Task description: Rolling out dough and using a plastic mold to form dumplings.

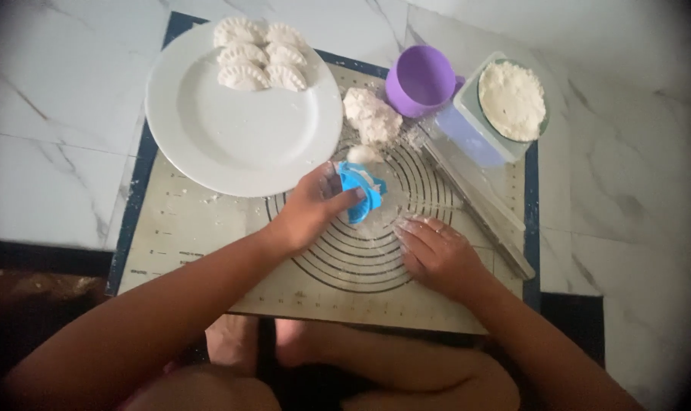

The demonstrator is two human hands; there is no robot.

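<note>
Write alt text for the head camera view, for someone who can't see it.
Seen from above, a person's left hand grips a blue dumpling press over a ringed pastry mat while the floury right hand rests flat beside it. A white plate holds six shaped dumplings; a lump of dough, a purple cup and a bowl of filling sit behind.

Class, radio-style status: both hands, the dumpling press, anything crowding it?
Left hand grips blue dumpling press. Right hand flat on mat, empty. Dough lump and white plate close by.
</note>
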